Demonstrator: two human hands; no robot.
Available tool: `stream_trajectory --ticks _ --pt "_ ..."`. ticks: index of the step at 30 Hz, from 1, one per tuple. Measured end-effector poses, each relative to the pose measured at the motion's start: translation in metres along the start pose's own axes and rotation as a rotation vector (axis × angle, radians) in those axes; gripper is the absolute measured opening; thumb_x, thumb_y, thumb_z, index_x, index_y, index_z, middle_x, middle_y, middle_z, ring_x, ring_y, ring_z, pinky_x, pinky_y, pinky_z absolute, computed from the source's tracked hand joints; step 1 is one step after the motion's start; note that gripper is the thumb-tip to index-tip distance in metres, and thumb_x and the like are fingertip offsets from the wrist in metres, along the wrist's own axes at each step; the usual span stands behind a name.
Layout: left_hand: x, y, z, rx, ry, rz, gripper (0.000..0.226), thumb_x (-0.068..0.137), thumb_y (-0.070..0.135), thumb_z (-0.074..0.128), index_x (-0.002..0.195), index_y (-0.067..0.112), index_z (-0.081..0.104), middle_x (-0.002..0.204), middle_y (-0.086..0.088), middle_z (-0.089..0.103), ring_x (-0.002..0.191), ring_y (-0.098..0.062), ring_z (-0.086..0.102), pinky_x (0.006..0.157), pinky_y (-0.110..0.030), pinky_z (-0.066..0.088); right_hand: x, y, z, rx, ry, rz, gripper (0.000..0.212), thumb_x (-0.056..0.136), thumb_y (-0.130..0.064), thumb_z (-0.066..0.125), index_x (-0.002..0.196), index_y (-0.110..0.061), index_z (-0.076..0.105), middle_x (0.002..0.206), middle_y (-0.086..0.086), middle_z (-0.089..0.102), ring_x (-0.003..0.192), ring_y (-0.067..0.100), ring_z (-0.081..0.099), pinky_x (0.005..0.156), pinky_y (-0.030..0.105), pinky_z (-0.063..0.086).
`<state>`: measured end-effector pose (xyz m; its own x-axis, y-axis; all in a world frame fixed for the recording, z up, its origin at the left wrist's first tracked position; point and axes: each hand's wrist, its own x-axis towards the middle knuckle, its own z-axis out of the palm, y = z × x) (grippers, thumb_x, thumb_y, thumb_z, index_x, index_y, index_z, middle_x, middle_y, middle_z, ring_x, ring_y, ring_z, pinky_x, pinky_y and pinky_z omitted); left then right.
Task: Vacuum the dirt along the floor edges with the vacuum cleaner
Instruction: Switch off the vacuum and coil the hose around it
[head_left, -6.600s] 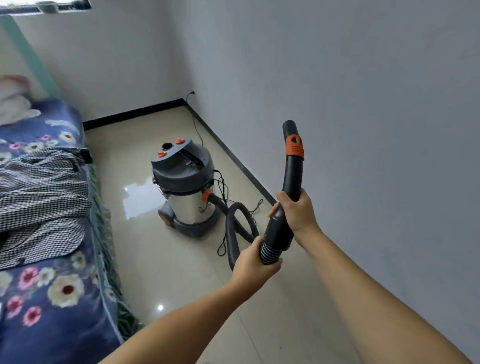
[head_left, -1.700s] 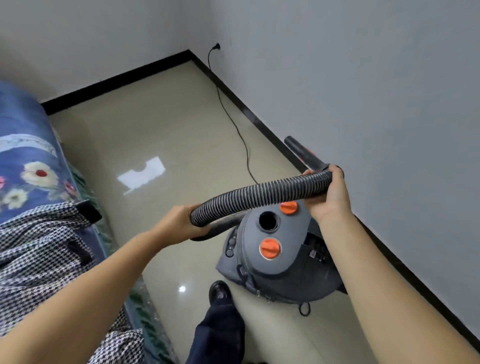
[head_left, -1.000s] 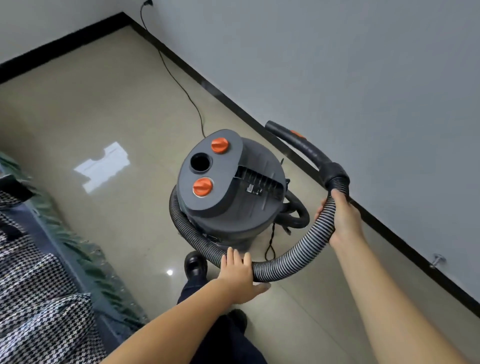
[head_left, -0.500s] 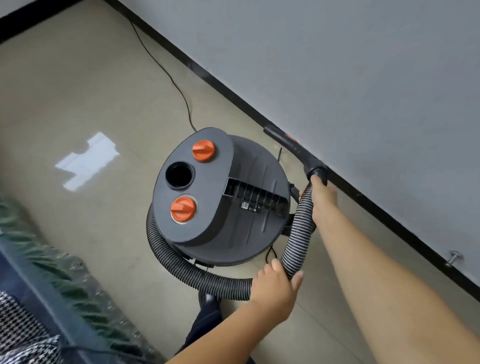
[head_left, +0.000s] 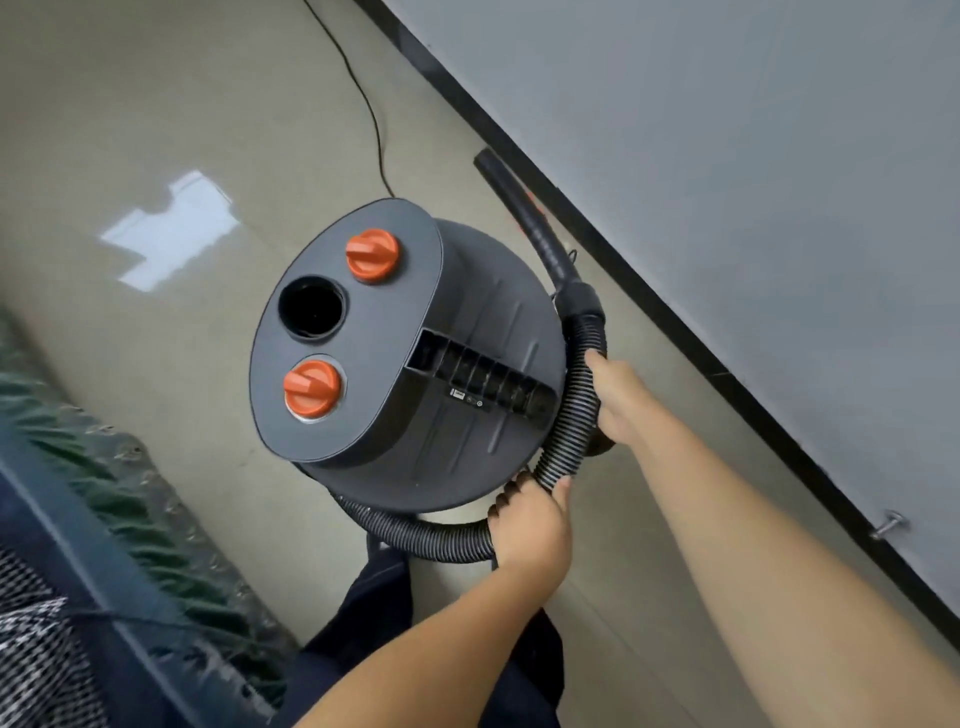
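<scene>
2 bare forearms reach in from the bottom edge, without sleeves, watch or rings. The left hand (head_left: 530, 525) and right hand (head_left: 621, 400) wear no gloves. Dark navy trousers (head_left: 363, 613) cover the legs below.

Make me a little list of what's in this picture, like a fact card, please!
place: floor beside a wall with a black baseboard
vacuum: dark round top, seen from above
knobs: two orange, one and another
hole: open, between the knobs
hose: ribbed, curls around the vacuum's near side
nozzle: black tube, points along the baseboard
left hand: grips the hose
right hand: holds the hose farther up
cord: thin, black, on the floor
</scene>
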<state>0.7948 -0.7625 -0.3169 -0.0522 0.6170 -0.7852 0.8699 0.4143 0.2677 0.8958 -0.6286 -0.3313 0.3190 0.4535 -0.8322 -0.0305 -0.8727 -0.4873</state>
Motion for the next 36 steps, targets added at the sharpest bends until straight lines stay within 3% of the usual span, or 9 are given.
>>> stream_trajectory --ticks 6,9,12,15,17,20,26,32,36 --pt "0.004 -0.004 0.001 -0.282 -0.034 -0.033 0.056 0.101 0.049 0.030 0.131 0.003 0.044 0.131 -0.017 0.055 0.124 -0.032 0.048 0.106 -0.042 0.034 -0.012 0.016 -0.035 -0.261 -0.407 0.020 0.009 0.099 -0.018 0.052 0.101 -0.014 0.061 0.094 -0.001 0.069 0.088 0.013 0.064 0.068 0.033 0.053" --pt "-0.005 0.015 0.007 -0.405 0.053 -0.228 0.065 0.100 0.049 0.033 0.146 0.003 0.028 0.151 -0.018 0.032 0.143 -0.031 0.024 0.118 -0.046 0.016 -0.006 0.014 -0.032 -0.248 -0.403 0.028 0.026 0.099 -0.017 0.052 0.123 -0.008 0.054 0.114 0.009 0.064 0.106 0.023 0.060 0.090 0.049 0.052" --pt "-0.009 0.041 -0.002 -0.762 0.098 -0.575 0.090 0.096 0.051 0.045 0.150 -0.005 0.000 0.160 -0.020 -0.001 0.149 -0.030 -0.002 0.118 -0.043 0.005 -0.002 0.013 -0.028 -0.259 -0.398 0.057 0.033 0.099 -0.019 0.053 0.131 -0.011 0.048 0.121 0.011 0.061 0.107 0.025 0.060 0.090 0.056 0.052" --pt "-0.001 0.054 -0.010 -1.199 0.062 -0.830 0.090 0.097 0.051 0.044 0.148 -0.012 0.006 0.157 -0.027 0.012 0.144 -0.037 0.020 0.117 -0.040 0.020 0.001 0.014 -0.026 -0.343 -0.348 0.060 0.030 0.098 -0.027 0.053 0.126 -0.017 0.050 0.118 0.005 0.062 0.101 0.022 0.060 0.084 0.052 0.054" --pt "-0.002 0.063 -0.012 -1.474 -0.034 -0.788 0.072 0.098 0.047 0.046 0.146 -0.003 0.027 0.151 -0.021 0.032 0.121 -0.036 0.048 0.102 -0.042 0.038 0.001 0.015 -0.024 -0.407 -0.312 0.040 0.025 0.098 -0.032 0.052 0.120 -0.021 0.050 0.111 0.001 0.059 0.097 0.022 0.055 0.073 0.047 0.051" --pt "-0.005 0.073 -0.014 -1.805 -0.167 -0.724 0.069 0.095 0.051 0.050 0.148 0.011 0.030 0.152 -0.015 0.033 0.133 -0.030 0.041 0.105 -0.060 0.030 0.006 0.016 -0.023 -0.504 -0.281 0.003 0.029 0.098 -0.038 0.051 0.120 -0.020 0.051 0.105 0.001 0.057 0.097 0.024 0.050 0.076 0.046 0.045" --pt "0.026 0.080 -0.023 -1.964 -0.235 -0.893 0.065 0.098 0.049 0.042 0.148 0.009 0.030 0.155 -0.005 0.034 0.146 -0.024 0.024 0.112 -0.062 0.014 0.017 0.027 -0.009 -0.479 -0.230 -0.081 0.024 0.100 -0.029 0.048 0.116 -0.013 0.053 0.120 0.012 0.062 0.109 0.031 0.057 0.095 0.044 0.048" --pt "0.050 0.089 -0.029 -2.061 -0.251 -0.926 0.056 0.101 0.051 0.029 0.150 0.024 0.030 0.161 0.000 0.019 0.149 -0.026 0.011 0.114 -0.064 0.003 0.035 0.013 -0.001 -0.441 -0.211 0.050 0.024 0.097 -0.041 0.050 0.094 -0.017 0.052 0.106 0.010 0.065 0.102 0.033 0.063 0.093 0.049 0.051" --pt "0.054 0.086 -0.034 -2.036 -0.305 -0.905 0.058 0.101 0.049 0.033 0.149 0.017 0.031 0.159 -0.005 0.025 0.145 -0.031 0.023 0.114 -0.065 0.008 0.032 0.001 0.003 -0.470 -0.193 0.088 0.031 0.096 -0.043 0.051 0.089 -0.013 0.054 0.093 0.007 0.063 0.097 0.032 0.063 0.093 0.048 0.052"
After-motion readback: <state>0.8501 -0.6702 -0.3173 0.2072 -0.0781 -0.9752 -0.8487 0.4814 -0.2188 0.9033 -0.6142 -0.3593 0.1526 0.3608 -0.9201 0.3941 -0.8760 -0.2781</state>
